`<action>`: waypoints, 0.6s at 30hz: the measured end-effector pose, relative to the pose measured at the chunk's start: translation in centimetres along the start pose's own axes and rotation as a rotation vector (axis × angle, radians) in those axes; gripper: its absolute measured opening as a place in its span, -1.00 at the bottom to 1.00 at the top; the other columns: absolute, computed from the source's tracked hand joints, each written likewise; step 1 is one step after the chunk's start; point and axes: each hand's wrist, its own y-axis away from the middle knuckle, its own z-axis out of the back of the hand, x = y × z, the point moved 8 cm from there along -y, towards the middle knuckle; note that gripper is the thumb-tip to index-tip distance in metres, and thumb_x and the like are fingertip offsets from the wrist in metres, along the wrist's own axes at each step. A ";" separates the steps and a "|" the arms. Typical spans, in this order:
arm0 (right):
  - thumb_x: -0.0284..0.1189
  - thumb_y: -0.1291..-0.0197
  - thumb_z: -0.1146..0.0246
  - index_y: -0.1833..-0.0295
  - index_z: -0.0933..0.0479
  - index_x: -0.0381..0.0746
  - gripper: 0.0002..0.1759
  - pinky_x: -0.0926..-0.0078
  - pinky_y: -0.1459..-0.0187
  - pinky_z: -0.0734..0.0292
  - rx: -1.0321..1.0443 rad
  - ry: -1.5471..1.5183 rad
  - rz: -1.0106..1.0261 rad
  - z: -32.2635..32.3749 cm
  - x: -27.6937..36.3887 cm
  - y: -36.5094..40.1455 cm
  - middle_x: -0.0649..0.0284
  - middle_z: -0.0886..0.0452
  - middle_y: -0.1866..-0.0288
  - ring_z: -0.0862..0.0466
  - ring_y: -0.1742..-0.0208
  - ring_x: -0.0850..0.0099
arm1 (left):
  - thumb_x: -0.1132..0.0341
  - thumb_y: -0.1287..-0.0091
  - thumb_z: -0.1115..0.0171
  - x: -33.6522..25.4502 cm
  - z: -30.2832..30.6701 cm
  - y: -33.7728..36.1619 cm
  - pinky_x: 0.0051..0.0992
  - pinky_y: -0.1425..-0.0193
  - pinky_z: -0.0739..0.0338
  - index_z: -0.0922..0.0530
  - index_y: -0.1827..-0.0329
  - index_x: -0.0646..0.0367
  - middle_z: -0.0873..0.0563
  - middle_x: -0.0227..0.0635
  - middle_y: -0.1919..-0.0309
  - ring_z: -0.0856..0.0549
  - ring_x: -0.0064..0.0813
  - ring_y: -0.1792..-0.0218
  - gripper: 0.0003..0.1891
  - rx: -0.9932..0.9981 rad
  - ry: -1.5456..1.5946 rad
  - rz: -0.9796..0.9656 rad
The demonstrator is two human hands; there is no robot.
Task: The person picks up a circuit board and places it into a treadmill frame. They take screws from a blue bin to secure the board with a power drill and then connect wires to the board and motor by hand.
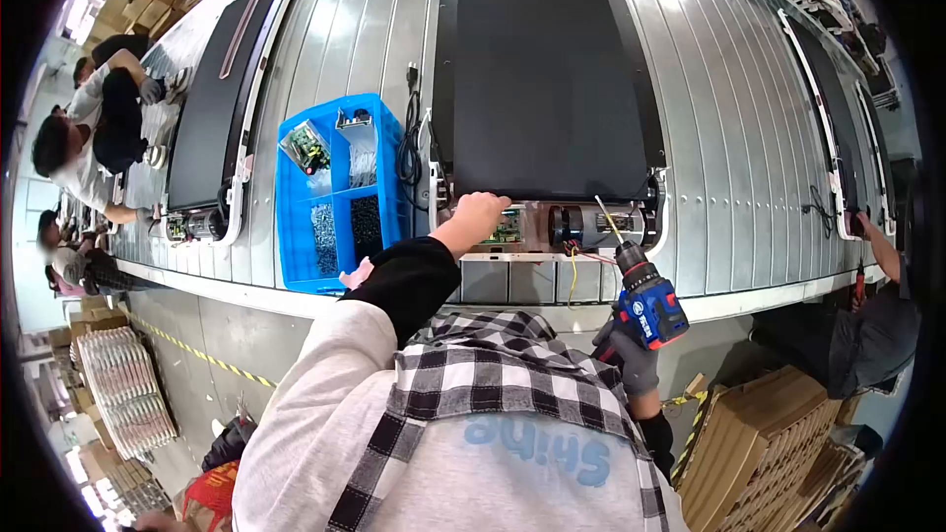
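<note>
Closest to the lens is the person's own chest: a grey sweatshirt with a checked collar (493, 374).

Beyond it a treadmill (542, 69) lies on a ribbed metal line (729, 138). Its black belt runs away from the viewer, and its open motor bay (581, 229) faces the person. The bay serves here as the reference point.

- **Blue bin (293, 236):** it sits left of the bay on the line. It is divided into compartments of screws, and one far compartment holds a spare green board.
- **Flat cardboard (759, 433):** it is stacked below the bay and to its right, off the line.
- **Cordless drill (645, 300):** it is just below the bay's right half. The gloved right hand (631, 360) is wrapped firmly round its grip. Its long bit (609, 222) slants up into the bay beside the motor (570, 227).
- **Left hand (480, 209):** it is bare, comes out of a black sleeve, and rests at the bay's left end. The fingers are bent down over the green circuit board (507, 229). I cannot tell whether they pinch anything.
- **Yellow wire (573, 271):** it hangs out of the bay's front edge.

The drill looks rigid and bottom-heavy with its battery, so the moulded handle is probably the sound place to hold it. The board is likely brittle and best touched at its edges. The wire is limp and easy to snag.

Other people work well left of the bay, and another person's arm (887, 256) shows far to its right.
</note>
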 end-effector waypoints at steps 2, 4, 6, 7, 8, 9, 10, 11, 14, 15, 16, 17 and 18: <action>-0.56 -0.04 -0.14 -0.12 -0.33 -0.35 -0.55 0.50 0.28 -0.50 0.016 0.024 -0.034 0.2 -0.2 -0.3 0.17 -0.60 0.36 -0.59 0.38 0.44 | 0.20 -0.14 -0.25 0.3 -0.5 -0.2 -0.15 0.25 -0.52 -0.54 0.15 0.08 -0.69 -0.20 0.36 -0.68 -0.13 0.25 -0.74 -0.006 -0.047 0.054; -0.59 -0.04 -0.14 -0.07 -0.35 -0.33 -0.59 0.47 0.27 -0.52 0.086 0.117 -0.064 0.1 -0.4 -0.6 0.17 -0.60 0.36 -0.60 0.36 0.43 | 0.19 -0.15 -0.22 -0.1 0.6 0.8 -0.14 0.20 -0.53 -0.54 0.13 0.11 -0.68 -0.17 0.29 -0.66 -0.11 0.21 -0.72 -0.034 0.069 0.080; -0.61 -0.04 -0.14 -0.05 -0.35 -0.29 -0.61 0.44 0.26 -0.53 0.111 0.079 -0.062 -1.5 0.7 -1.0 0.19 -0.59 0.37 -0.61 0.34 0.41 | 0.22 -0.16 -0.22 -0.4 3.2 3.3 -0.21 0.03 -0.51 -0.53 0.04 0.15 -0.64 -0.13 0.13 -0.62 -0.12 0.09 -0.67 -0.300 0.232 -0.015; -0.61 -0.03 -0.15 -0.07 -0.34 -0.28 -0.58 0.44 0.26 -0.53 0.158 0.141 -0.104 -1.8 0.3 -1.3 0.20 -0.58 0.36 -0.61 0.34 0.41 | 0.24 -0.15 -0.23 -0.6 5.0 5.2 -0.23 0.01 -0.49 -0.53 0.06 0.19 -0.63 -0.12 0.12 -0.60 -0.11 0.07 -0.67 -0.426 0.297 -0.042; -0.52 -0.02 -0.18 -0.09 -0.35 -0.29 -0.56 0.48 0.27 -0.50 0.212 0.194 -0.069 -3.7 1.0 -1.9 0.21 -0.59 0.36 -0.59 0.36 0.43 | 0.27 -0.16 -0.23 -0.3 6.2 7.3 -0.24 0.00 -0.48 -0.53 0.07 0.23 -0.62 -0.11 0.13 -0.59 -0.07 0.08 -0.69 -0.507 0.408 -0.092; -0.43 -0.01 -0.22 -0.10 -0.36 -0.31 -0.51 0.52 0.28 -0.47 0.265 0.250 -0.030 -5.5 2.2 -2.4 0.21 -0.59 0.36 -0.58 0.38 0.45 | 0.33 -0.14 -0.25 0.4 6.5 9.4 -0.25 -0.04 -0.47 -0.54 0.06 0.23 -0.62 -0.11 0.12 -0.58 -0.07 0.05 -0.70 -0.540 0.478 -0.070; -0.50 0.02 -0.21 -0.09 -0.38 -0.31 -0.53 0.51 0.29 -0.47 0.330 0.354 -0.021 -7.8 3.2 -3.0 0.20 -0.58 0.37 -0.58 0.38 0.43 | 0.36 -0.13 -0.24 1.1 7.2 11.8 -0.24 -0.07 -0.45 -0.54 0.08 0.23 -0.62 -0.12 0.12 -0.57 -0.08 0.03 -0.71 -0.563 0.487 -0.051; -0.55 0.04 -0.21 -0.08 -0.37 -0.30 -0.52 0.50 0.30 -0.47 0.437 0.517 0.122 -10.8 3.9 -4.1 0.20 -0.58 0.37 -0.58 0.38 0.42 | 0.38 -0.12 -0.24 2.2 8.0 14.4 -0.23 -0.10 -0.44 -0.54 0.10 0.23 -0.61 -0.13 0.11 -0.56 -0.09 0.02 -0.72 -0.586 0.497 -0.035; -0.57 0.14 -0.31 0.01 -0.47 -0.21 -0.54 0.36 0.12 -0.49 0.585 1.151 0.968 -23.7 9.0 -4.0 0.26 -0.57 0.19 -0.59 0.17 0.40 | 0.43 -0.09 -0.25 7.6 8.9 22.5 -0.21 -0.15 -0.41 -0.56 0.14 0.21 -0.62 -0.19 0.13 -0.56 -0.16 -0.01 -0.75 -0.765 0.318 0.098; -0.55 0.17 -0.33 -0.02 -0.47 -0.21 -0.50 0.37 0.03 -0.47 0.697 0.967 0.798 -25.8 7.0 -5.2 0.27 -0.54 0.08 -0.56 0.04 0.38 | 0.44 -0.08 -0.25 9.6 9.3 25.3 -0.17 -0.16 -0.39 -0.56 0.14 0.20 -0.62 -0.21 0.12 -0.55 -0.15 -0.03 -0.75 -0.820 0.292 0.182; -0.55 0.15 -0.32 -0.04 -0.46 -0.22 -0.49 0.41 0.01 -0.45 0.774 0.794 0.451 -27.9 4.4 -6.9 0.26 -0.53 0.04 -0.54 0.02 0.40 | 0.43 -0.09 -0.23 11.8 8.9 27.8 -0.15 -0.19 -0.36 -0.56 0.13 0.20 -0.61 -0.22 0.12 -0.53 -0.14 -0.04 -0.75 -0.843 0.215 0.300; -0.54 0.14 -0.31 -0.06 -0.46 -0.23 -0.48 0.45 0.00 -0.44 0.821 0.616 0.104 -30.2 1.6 -8.0 0.25 -0.51 0.01 -0.52 0.00 0.42 | 0.38 -0.12 -0.22 14.0 8.0 30.0 -0.14 -0.22 -0.32 -0.56 0.14 0.18 -0.60 -0.22 0.14 -0.52 -0.16 -0.04 -0.76 -0.823 0.167 0.406; -0.48 0.10 -0.32 -0.04 -0.48 -0.24 -0.52 0.44 0.04 -0.45 0.820 0.558 -0.014 -32.7 -0.2 -8.5 0.24 -0.55 0.09 -0.55 0.07 0.42 | 0.32 -0.15 -0.20 16.1 6.4 31.8 -0.14 -0.25 -0.28 -0.56 0.16 0.16 -0.60 -0.24 0.18 -0.52 -0.20 -0.01 -0.78 -0.753 0.088 0.503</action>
